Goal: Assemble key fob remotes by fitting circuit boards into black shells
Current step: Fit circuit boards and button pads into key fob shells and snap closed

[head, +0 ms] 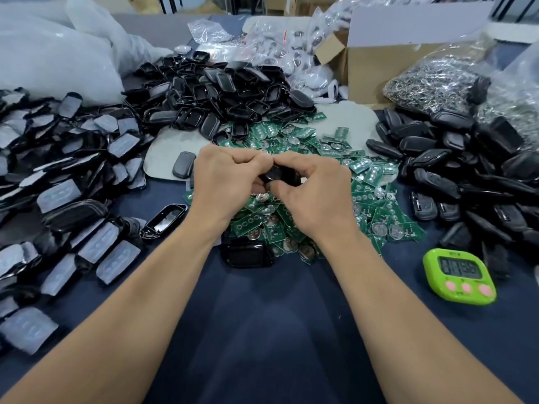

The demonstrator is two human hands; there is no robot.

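Both hands meet over the middle of the table. My left hand and my right hand grip one black key fob shell between curled fingers and thumbs, and most of the shell is hidden by them. Under the hands spreads a heap of green circuit boards with round silver contacts. Another black shell lies on the cloth just below my wrists. An open shell half lies left of my left forearm.
Black shell halves are piled at the back. Shells with clear rubber pads cover the left side. Black fobs fill the right. A green timer stands at the right front. A cardboard box and plastic bags sit behind.
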